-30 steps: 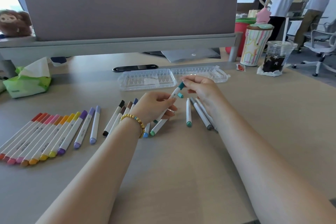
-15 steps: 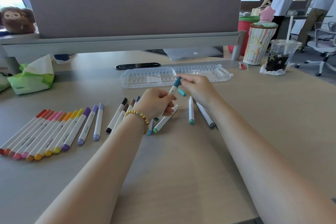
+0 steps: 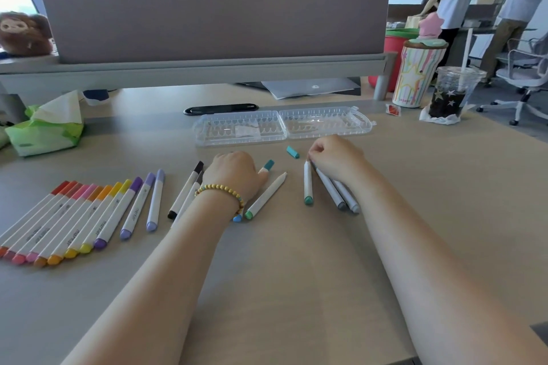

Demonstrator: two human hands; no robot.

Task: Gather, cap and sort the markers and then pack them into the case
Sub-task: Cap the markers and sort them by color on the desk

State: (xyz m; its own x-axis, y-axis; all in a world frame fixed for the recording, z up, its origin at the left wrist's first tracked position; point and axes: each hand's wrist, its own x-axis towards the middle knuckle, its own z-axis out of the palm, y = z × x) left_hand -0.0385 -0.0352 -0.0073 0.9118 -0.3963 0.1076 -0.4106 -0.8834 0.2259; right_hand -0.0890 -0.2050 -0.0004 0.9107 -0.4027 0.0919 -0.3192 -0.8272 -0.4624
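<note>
The tabletop (image 3: 296, 261) has a broad bare stretch near the person, between and in front of both forearms; its near right corner shows at the bottom right, and the far side is closed off by a grey partition (image 3: 207, 12) on a raised shelf. The clear case (image 3: 281, 127) lies open and flat just far of both hands. At the left, a sorted row of markers (image 3: 68, 222) runs from red through orange and yellow to purple, fanned side by side. The left hand (image 3: 234, 175), with a beaded bracelet (image 3: 221, 191) at the wrist, rests knuckles-up over the middle cluster, fingers curled on a teal-capped marker (image 3: 268, 165); a green-ended marker (image 3: 265, 195) lies just right of it. A loose teal cap (image 3: 292, 152) sits between the hands, touching neither. The right hand (image 3: 335, 157) pinches the far tip of a grey marker (image 3: 329, 187), beside a teal-ended one (image 3: 308, 184).
</note>
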